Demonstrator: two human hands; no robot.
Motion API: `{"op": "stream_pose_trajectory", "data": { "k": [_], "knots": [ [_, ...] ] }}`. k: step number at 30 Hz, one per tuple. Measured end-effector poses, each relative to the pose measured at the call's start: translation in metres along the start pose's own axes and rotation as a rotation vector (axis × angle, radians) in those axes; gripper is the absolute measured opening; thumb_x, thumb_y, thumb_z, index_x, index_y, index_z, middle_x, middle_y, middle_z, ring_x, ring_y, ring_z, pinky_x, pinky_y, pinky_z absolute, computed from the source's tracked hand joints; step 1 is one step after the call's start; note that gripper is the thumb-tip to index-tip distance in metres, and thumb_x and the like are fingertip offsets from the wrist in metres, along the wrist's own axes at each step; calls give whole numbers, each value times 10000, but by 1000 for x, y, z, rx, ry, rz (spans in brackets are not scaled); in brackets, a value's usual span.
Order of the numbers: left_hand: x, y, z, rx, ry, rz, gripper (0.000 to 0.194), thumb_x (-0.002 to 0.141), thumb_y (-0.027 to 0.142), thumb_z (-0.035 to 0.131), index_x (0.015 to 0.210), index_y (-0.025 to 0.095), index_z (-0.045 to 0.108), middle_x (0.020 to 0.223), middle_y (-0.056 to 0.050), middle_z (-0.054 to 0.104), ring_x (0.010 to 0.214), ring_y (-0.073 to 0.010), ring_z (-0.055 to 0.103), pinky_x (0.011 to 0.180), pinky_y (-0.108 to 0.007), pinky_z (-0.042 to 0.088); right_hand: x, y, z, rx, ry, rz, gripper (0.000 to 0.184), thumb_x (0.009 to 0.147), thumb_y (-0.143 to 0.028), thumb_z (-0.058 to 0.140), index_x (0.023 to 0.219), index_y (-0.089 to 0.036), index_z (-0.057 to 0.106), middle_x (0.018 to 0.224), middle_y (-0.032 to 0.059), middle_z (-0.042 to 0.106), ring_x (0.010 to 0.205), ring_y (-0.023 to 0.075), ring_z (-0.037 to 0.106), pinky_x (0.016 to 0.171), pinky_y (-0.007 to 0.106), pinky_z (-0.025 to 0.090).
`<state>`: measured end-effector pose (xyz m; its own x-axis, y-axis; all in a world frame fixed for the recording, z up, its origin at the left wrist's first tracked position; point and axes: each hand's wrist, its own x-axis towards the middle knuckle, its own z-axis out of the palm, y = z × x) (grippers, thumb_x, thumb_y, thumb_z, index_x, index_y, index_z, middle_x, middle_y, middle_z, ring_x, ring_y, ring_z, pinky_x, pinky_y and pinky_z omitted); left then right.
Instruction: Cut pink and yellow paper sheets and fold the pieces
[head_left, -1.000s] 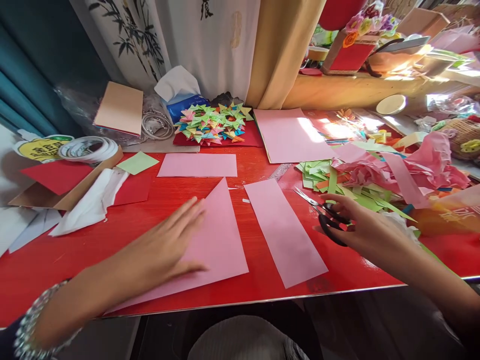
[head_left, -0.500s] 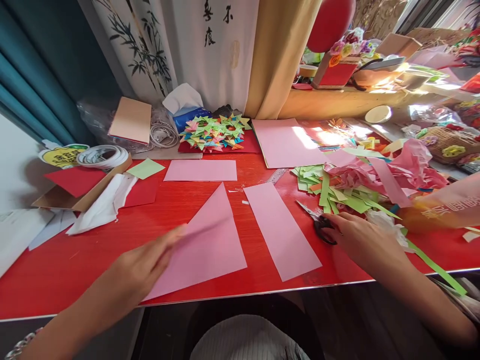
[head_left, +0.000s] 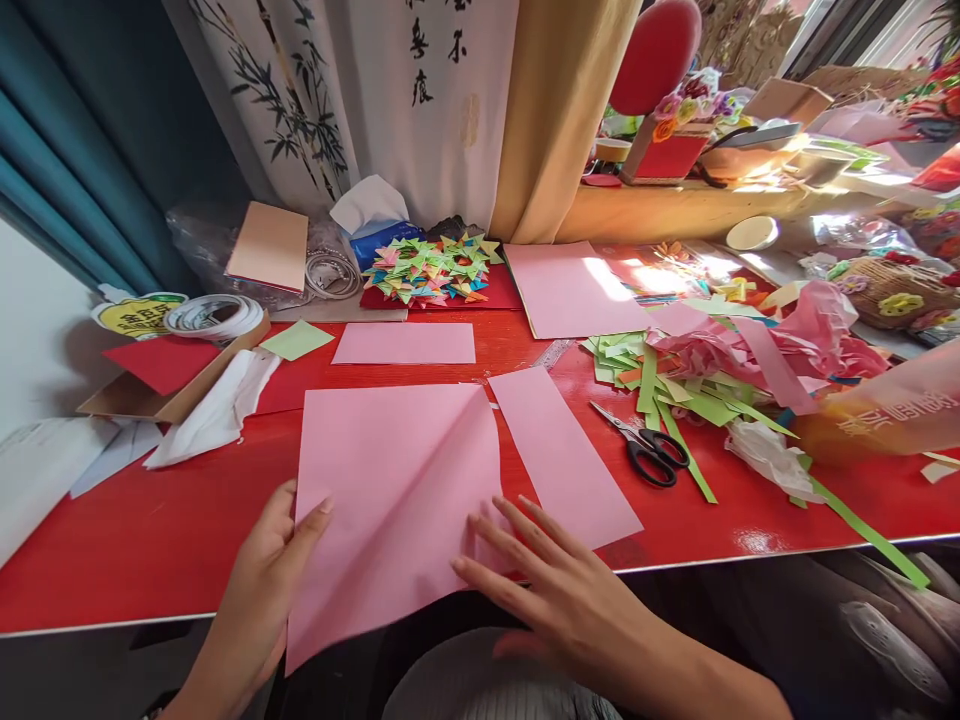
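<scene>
While the left hand [head_left: 259, 575] pinches the pink sheet [head_left: 375, 470] at eight o'clock and the right hand [head_left: 570, 595], apart, lies spread upon it at four, this sheet, overhanging the table [head_left: 187, 525] at six, may crease wrongly if pressed unevenly.

A plain pink sheet [head_left: 390, 450], a plain pink strip [head_left: 559, 450] and black-handled scissors [head_left: 643, 438] contrast with a bright red surface [head_left: 187, 530]. The paper clippings [head_left: 709, 405] are mostly light green; folded stars [head_left: 431, 268] mix green, yellow, pink and blue. A white curtain [head_left: 390, 130] bears black bamboo and characters; the mustard curtain [head_left: 559, 130] and teal curtain [head_left: 90, 150] are unpatterned.
</scene>
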<state>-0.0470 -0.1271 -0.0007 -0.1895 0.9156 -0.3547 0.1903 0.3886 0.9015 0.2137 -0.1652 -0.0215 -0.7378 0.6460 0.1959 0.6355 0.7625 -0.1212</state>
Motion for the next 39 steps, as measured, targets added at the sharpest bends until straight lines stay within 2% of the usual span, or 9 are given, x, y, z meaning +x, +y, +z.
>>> {"op": "stream_pose_trajectory", "data": {
  "k": [6, 12, 15, 19, 25, 28, 32, 36, 39],
  "knots": [
    [-6, 1, -10, -113, -39, -156, 443, 779, 480, 618, 1158, 272, 522, 1175, -36, 644, 1044, -261, 619, 712, -316, 562, 1, 0, 13, -14, 94, 73, 709, 724, -600, 601, 1282, -168, 532, 1245, 182, 584, 1246, 351, 462, 1004, 508, 436],
    [-10, -6, -28, 50, -34, -126, 499, 712, 456, 690, 1136, 229, 562, 1181, -52, 656, 1115, -277, 587, 850, -335, 537, 14, 1, 14, -97, 230, 160, 647, 815, -613, 440, 996, -28, 646, 1147, 241, 625, 1153, 345, 551, 984, 469, 470],
    [-5, 0, -29, 117, -20, -122, 485, 685, 469, 705, 1084, 217, 597, 1155, -70, 670, 1104, -306, 594, 872, -381, 528, 33, 4, 16, -93, 205, 252, 724, 776, -690, 389, 919, -29, 649, 1031, 271, 642, 993, 348, 629, 844, 452, 549],
    [14, 14, -25, 84, -55, -68, 444, 721, 482, 675, 1080, 236, 589, 1184, -67, 654, 1071, -297, 613, 845, -376, 534, 62, 19, 18, -21, 87, 285, 439, 826, -495, 556, 912, -71, 635, 990, 221, 633, 985, 326, 617, 815, 438, 544],
    [27, -1, -25, 412, 48, 192, 414, 839, 411, 519, 1204, 221, 569, 1142, -63, 673, 1103, -326, 591, 867, -401, 520, 68, 48, 13, 186, -74, 96, 498, 914, -87, 388, 1405, -161, 347, 1488, 144, 311, 1392, 273, 226, 1092, 513, 291],
    [18, -17, -20, 756, 6, 680, 560, 870, 168, 386, 1411, 307, 351, 1397, -21, 485, 1278, -287, 448, 1010, -437, 425, 65, 53, 12, 239, -125, 68, 607, 844, 37, 294, 1421, -148, 327, 1485, 117, 329, 1409, 242, 167, 1123, 508, 217],
    [2, -23, -6, 992, -53, 1276, 755, 778, -16, 368, 1453, 296, 241, 1468, -42, 361, 1389, -289, 234, 1126, -593, 115, 71, 53, 11, 369, -23, 174, 387, 914, -107, 344, 1248, -135, 537, 1350, 121, 514, 1306, 261, 396, 1091, 502, 276],
    [-11, -18, 4, 936, -157, 1342, 714, 771, -22, 394, 1415, 280, 340, 1390, -35, 471, 1367, -276, 292, 1127, -601, 106, 78, 58, 7, 610, 93, 352, 309, 879, -88, 340, 978, -135, 629, 1035, 114, 674, 971, 217, 615, 872, 388, 483],
    [-14, -11, -1, 601, -215, 1030, 493, 858, 108, 383, 1279, 313, 535, 1315, 13, 562, 1286, -260, 438, 1102, -499, 315, 81, 68, 0, 699, 195, 468, 366, 864, -200, 462, 1223, -146, 505, 1265, 149, 548, 980, 214, 607, 804, 363, 509]
  ]
}}
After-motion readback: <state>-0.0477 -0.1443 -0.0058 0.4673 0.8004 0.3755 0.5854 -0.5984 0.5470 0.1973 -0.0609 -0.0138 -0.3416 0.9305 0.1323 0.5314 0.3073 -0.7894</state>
